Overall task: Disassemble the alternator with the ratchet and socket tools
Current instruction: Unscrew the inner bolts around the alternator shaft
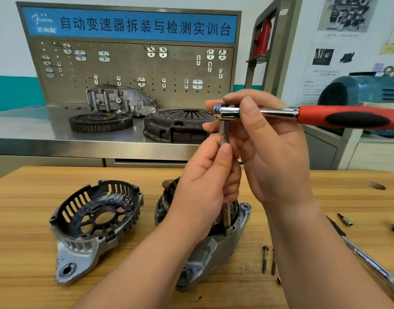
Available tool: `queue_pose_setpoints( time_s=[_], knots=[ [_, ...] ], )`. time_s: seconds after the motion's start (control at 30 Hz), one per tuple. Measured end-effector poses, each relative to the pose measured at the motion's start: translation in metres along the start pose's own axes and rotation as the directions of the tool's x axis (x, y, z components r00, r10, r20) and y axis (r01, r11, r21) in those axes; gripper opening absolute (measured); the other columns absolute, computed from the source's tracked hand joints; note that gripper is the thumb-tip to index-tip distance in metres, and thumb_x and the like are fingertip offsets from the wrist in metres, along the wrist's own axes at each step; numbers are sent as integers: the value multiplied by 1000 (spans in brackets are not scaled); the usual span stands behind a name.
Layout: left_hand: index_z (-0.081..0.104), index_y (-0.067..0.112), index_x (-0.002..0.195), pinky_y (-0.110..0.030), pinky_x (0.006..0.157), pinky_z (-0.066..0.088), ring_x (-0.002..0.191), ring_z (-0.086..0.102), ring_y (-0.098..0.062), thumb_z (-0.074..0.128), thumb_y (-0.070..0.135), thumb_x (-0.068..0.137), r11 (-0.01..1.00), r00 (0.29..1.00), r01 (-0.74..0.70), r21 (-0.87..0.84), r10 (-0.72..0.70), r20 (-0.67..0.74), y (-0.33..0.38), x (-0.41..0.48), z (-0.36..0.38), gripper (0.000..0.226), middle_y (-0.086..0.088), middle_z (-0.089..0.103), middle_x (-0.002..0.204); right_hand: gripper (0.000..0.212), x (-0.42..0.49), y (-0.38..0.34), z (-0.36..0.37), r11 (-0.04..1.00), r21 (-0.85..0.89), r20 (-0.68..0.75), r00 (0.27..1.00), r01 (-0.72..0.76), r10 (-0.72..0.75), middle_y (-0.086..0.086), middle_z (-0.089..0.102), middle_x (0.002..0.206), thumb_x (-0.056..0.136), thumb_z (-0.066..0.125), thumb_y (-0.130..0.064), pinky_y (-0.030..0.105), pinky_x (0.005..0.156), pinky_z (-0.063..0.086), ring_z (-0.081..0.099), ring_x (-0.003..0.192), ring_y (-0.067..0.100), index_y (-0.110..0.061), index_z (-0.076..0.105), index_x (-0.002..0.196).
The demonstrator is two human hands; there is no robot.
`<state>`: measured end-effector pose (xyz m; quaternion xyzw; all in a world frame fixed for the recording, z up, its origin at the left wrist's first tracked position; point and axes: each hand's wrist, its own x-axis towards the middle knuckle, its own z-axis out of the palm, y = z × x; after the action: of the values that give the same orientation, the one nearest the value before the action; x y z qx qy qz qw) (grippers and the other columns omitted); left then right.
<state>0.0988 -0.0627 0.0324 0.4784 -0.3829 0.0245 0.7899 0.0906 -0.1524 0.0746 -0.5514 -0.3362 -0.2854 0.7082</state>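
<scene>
Grips ratchet (325, 117) head with right hand (274, 152), pinches extension bar (224, 130) with left hand (205, 181). Probably heavy, stiff alternator (214, 246) at 6 o'clock: hold cast housing (200, 262), spare copper windings (168, 186).

head cam, one view | above tabletop (31, 219) near edge | faces forward and down toward far edge, pegboard (129, 70) beyond | close over left hand (205, 181), right hand (272, 150)

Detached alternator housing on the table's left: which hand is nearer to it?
Left. The left hand grips the extension bar just right of the detached housing; the right hand holds the ratchet head higher, farther right.
</scene>
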Motion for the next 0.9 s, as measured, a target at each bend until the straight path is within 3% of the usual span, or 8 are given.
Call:
queue_pose_setpoints(
  time_s=[0.07, 0.37, 0.5, 0.57, 0.63, 0.7, 0.8, 0.9],
  knots=[
    [57, 31, 72, -13, 38, 26, 39, 25, 0, 39, 33, 93, 1000, 1000, 14, -1, -14, 0, 1, 0, 1, 28, 13, 34, 49, 14, 0, 1, -1, 997, -55, -26, 998, 59, -60, 41, 57, 89, 94, 51, -15, 37, 71, 53, 62, 72, 47, -12, 65, 92],
    [55, 16, 72, -13, 41, 30, 42, 33, -3, 41, 31, 92, 987, 994, 69, 145, -56, -90, -13, -9, 1, 29, 13, 41, 50, 15, -1, -1, 0, 809, -467, 70, 927, 357, -369, -8, 63, 87, 94, 52, -16, 32, 80, 56, 68, 88, 8, -23, 65, 95],
    [57, 18, 74, -19, 42, 34, 46, 39, -9, 42, 30, 94, 962, 996, 56, 268, -34, -84, -9, -13, -3, 27, 5, 44, 53, 14, -8, -1, 3, 804, -487, 13, 923, 342, -384, 0, 64, 95, 94, 53, -23, 49, 76, 53, 66, 87, 27, -33, 62, 97],
    [60, 16, 85, -25, 50, 44, 56, 53, -10, 43, 37, 96, 835, 998, -11, 550, 47, -52, -4, -18, -11, 29, 0, 56, 62, 13, -9, 0, 5, 847, -395, 21, 926, 354, -377, 4, 65, 94, 94, 52, -17, 44, 72, 55, 67, 83, 28, -21, 63, 98],
    [65, 20, 94, -34, 66, 49, 77, 59, -10, 38, 43, 95, 523, 990, -91, 848, 137, 21, 0, -27, -23, 36, 7, 64, 79, 15, -10, -1, 9, 906, -289, -9, 945, 311, -327, 9, 65, 94, 94, 51, -13, 35, 63, 55, 66, 76, 28, -16, 64, 101],
    [67, 21, 100, -39, 81, 47, 93, 58, -10, 38, 46, 93, 204, 985, -113, 972, 150, 83, 2, -37, -33, 39, 12, 65, 94, 17, -11, -3, 12, 950, -195, -42, 966, 242, -255, 8, 65, 94, 94, 51, -10, 31, 57, 54, 65, 70, 24, -17, 65, 101],
    [68, 24, 111, -45, 101, 40, 116, 52, -16, 43, 58, 84, 8, 996, -56, 998, 70, 55, -2, -47, -37, 50, 13, 64, 117, 23, -11, -4, 14, 995, -11, -124, 987, 101, -101, 1, 66, 88, 91, 46, -10, 27, 48, 48, 61, 60, 19, -15, 68, 96],
    [71, 24, 109, -50, 102, 40, 120, 52, -29, 51, 63, 76, -93, 987, -130, 987, 84, 138, -11, -50, -35, 55, 10, 65, 121, 27, -9, -5, 12, 987, 160, -170, 985, -14, 41, 5, 65, 82, 88, 43, -16, 22, 41, 36, 54, 50, 18, -13, 69, 90]
  ],
)
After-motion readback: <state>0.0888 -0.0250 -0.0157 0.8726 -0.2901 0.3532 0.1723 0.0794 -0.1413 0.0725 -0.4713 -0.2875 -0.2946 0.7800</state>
